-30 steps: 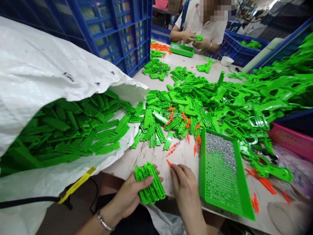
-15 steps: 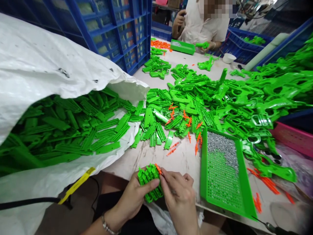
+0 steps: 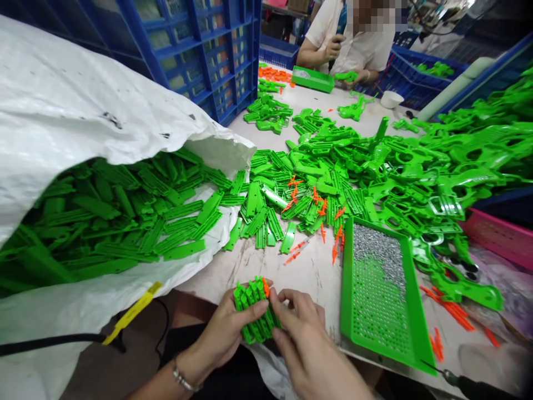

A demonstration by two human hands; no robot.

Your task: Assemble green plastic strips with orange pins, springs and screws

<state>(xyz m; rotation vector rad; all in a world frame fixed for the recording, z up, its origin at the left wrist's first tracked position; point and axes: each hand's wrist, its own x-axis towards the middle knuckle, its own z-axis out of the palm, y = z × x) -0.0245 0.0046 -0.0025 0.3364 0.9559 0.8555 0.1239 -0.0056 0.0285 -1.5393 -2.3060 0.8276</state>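
My left hand (image 3: 225, 325) is closed round a row of slim green plastic pieces (image 3: 252, 311), held side by side above my lap with the thumb across them. At the row's right end, a small orange plastic part (image 3: 266, 288) sits at the top of a green piece. My right hand (image 3: 297, 328) holds this end, its index finger by the orange part and its thumb low down on the green pieces. Just beyond, loose green pieces (image 3: 287, 238) and orange parts (image 3: 335, 250) lie on the table (image 3: 233, 272).
A white sack (image 3: 104, 119) spills green pieces on the left. A green tray (image 3: 347, 278) of tiny metal parts stands right, near a dark-handled tool (image 3: 466, 383). Green toy-gun halves (image 3: 416, 166) are heaped behind. A blue crate (image 3: 200, 61) stands back left; a co-worker (image 3: 362, 50) sits opposite.
My right hand has gone from pinching the orange part to spanning the row's right end; the orange part now sits more upright. The co-worker's raised hand has lowered a dark tool towards a green piece.
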